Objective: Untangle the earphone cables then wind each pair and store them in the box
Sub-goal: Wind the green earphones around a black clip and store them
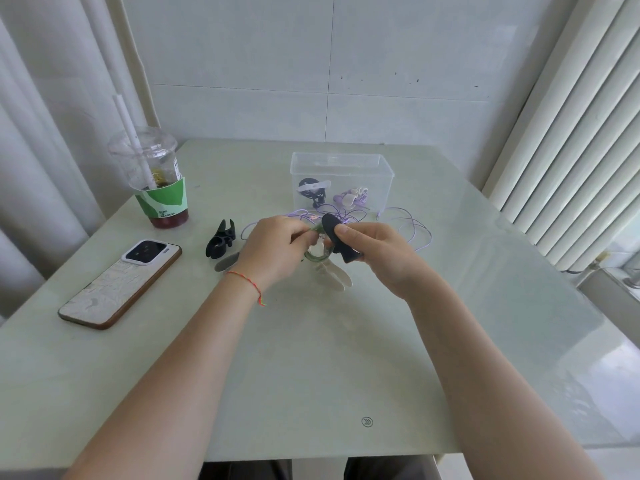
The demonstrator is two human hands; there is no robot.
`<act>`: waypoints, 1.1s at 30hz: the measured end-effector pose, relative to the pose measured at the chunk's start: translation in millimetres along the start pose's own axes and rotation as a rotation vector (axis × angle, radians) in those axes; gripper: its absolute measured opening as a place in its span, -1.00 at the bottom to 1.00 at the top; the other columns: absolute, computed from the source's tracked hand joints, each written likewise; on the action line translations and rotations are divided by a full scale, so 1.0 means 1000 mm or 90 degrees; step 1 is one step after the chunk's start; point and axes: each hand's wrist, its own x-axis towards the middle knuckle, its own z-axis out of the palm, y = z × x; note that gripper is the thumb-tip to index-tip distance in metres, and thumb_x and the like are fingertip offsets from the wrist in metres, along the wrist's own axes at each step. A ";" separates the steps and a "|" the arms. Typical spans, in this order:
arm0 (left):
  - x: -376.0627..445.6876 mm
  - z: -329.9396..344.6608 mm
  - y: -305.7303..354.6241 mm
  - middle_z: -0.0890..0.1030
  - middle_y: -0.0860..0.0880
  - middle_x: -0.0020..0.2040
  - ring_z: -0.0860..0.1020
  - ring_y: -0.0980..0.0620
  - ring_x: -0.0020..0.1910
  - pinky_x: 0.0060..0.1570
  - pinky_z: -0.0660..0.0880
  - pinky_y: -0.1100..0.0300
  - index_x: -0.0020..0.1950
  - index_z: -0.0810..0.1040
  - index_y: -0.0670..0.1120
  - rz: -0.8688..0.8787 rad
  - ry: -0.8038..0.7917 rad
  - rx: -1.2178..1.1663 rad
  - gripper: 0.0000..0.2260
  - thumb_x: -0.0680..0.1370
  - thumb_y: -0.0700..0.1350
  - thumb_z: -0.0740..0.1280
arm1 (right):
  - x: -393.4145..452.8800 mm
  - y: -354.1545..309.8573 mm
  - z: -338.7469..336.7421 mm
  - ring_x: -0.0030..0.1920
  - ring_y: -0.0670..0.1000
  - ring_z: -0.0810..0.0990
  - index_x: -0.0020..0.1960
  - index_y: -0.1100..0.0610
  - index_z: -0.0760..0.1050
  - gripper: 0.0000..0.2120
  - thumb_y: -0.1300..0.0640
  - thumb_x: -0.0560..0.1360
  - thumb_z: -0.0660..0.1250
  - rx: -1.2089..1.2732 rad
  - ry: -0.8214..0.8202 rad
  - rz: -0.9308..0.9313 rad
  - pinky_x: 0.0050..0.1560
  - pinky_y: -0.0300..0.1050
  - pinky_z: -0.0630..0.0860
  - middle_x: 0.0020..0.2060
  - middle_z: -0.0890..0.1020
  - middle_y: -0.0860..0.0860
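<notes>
Earphones, the green pair (317,252), are sitting wound in a small coil between both hands just above the table (311,358), in front of the box (341,178). Left hand (273,249) is pinching the coil on its left side, fingers curled in on it, and the right hand (375,251) is gripping a black strap (337,240) with the thumb pressing on top, holding it right against the coil. Box is clear and already holding a black pair (313,192) with a white strap around it, plus a purple pair (351,197) next to that. Another purple cable (412,226) is lying loose on the table behind the hands, looping out to the right. Couple of pale straps (334,275) are lying under the hands, a black clip thing (221,239) is off to the left, then a phone (119,284) face down and a cup (156,178) with a straw further left.
</notes>
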 end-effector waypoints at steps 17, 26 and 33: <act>0.004 -0.019 -0.006 0.40 -0.11 -0.22 0.52 0.08 -0.37 -0.48 0.35 0.29 -0.09 0.59 -0.15 -0.293 -0.164 -0.682 -0.80 0.40 -0.04 0.39 | -0.001 -0.003 0.016 -0.28 0.04 0.49 -0.31 -0.09 0.41 -0.75 -0.01 0.53 0.34 -0.355 0.129 -0.137 -0.11 0.02 0.52 -0.44 0.46 -0.13; 0.004 -0.018 -0.009 0.47 -0.07 -0.26 0.51 0.09 -0.35 -0.51 0.35 0.30 0.01 0.58 -0.16 -0.326 -0.180 -0.598 -0.84 0.55 -0.07 0.34 | -0.003 -0.002 0.014 -0.20 0.03 0.43 -0.21 0.17 0.46 -0.72 -0.02 0.56 0.31 -0.465 0.100 -0.179 -0.09 0.02 0.43 -0.33 0.54 0.03; 0.003 -0.016 -0.005 0.51 -0.05 -0.32 0.52 0.10 -0.38 -0.50 0.35 0.31 -0.13 0.61 -0.13 -0.319 -0.171 -0.555 -0.85 0.57 -0.10 0.33 | -0.005 -0.005 0.020 -0.26 -0.08 0.36 -0.26 0.11 0.39 -0.73 0.03 0.56 0.32 -0.476 0.093 -0.190 -0.24 -0.16 0.32 -0.43 0.42 -0.14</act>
